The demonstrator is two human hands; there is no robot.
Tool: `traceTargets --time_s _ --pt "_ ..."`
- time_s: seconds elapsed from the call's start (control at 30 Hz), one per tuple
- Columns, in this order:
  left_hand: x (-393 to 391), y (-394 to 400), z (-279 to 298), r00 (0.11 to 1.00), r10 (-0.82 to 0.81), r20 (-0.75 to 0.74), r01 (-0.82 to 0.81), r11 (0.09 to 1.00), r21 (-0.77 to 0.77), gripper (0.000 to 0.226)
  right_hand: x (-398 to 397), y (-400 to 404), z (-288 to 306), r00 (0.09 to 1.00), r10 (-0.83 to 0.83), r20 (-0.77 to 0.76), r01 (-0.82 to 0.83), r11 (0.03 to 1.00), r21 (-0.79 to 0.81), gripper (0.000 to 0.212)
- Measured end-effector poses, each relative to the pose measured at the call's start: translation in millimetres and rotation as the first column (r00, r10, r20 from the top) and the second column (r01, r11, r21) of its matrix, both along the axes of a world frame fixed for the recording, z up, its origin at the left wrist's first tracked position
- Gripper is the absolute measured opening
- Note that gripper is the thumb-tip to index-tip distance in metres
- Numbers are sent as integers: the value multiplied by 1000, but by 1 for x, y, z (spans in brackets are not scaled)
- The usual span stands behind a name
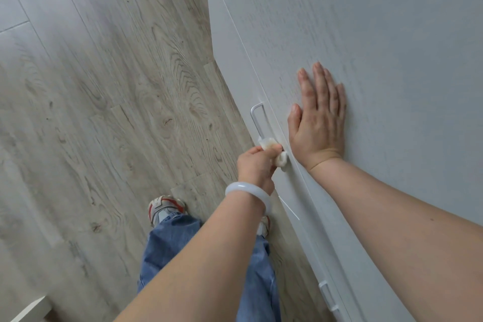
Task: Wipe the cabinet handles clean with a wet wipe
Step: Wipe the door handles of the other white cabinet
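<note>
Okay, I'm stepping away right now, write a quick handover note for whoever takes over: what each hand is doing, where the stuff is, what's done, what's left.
Left hand: grips the wet wipe, wrapped round the near end of the upper handle.
Right hand: flat, fingers straight, pressed against the cabinet door beside that handle.
Done: cannot tell how much of this handle is wiped; the wipe already shows a brownish stain.
Left: probably the rest of this handle up to its far end, then the lower handle, which nothing touches.
</note>
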State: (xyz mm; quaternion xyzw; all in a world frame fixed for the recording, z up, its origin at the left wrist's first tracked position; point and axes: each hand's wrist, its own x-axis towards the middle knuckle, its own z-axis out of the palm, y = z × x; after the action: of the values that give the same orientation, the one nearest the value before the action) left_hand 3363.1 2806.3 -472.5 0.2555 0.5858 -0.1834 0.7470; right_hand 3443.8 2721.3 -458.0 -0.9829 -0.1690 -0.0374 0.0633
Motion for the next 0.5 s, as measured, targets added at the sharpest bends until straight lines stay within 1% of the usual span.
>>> traceTargets --time_s 0.07,0.13,0.2,0.27,0.37,0.43,0.5 --pt "7 10 -3 998 -51 -24 50 997 -64 11 0 -1 0 1000 -1 -2 1 1000 -4 61" --pt "12 19 -6 992 -120 -31 117 989 -93 20 0 -1 0 1000 -2 -7 2 1000 -9 61" --pt "16 25 -8 981 -192 -33 189 979 -74 30 0 -1 -1 1000 0 0 0 1000 -9 61" --pt "19 30 -9 964 -263 -27 262 964 -34 31 0 -1 -1 1000 2 0 -2 1000 -7 61" --pt "21 37 -3 925 -379 -21 380 921 88 26 0 -1 0 1000 5 -13 -5 1000 -3 61" --pt "17 38 -1 889 -457 -20 450 867 214 22 0 -2 0 1000 6 -14 -6 1000 -2 61" --pt "11 34 1 871 -490 -35 469 809 355 13 1 -1 0 1000 5 -11 -5 1000 3 61"
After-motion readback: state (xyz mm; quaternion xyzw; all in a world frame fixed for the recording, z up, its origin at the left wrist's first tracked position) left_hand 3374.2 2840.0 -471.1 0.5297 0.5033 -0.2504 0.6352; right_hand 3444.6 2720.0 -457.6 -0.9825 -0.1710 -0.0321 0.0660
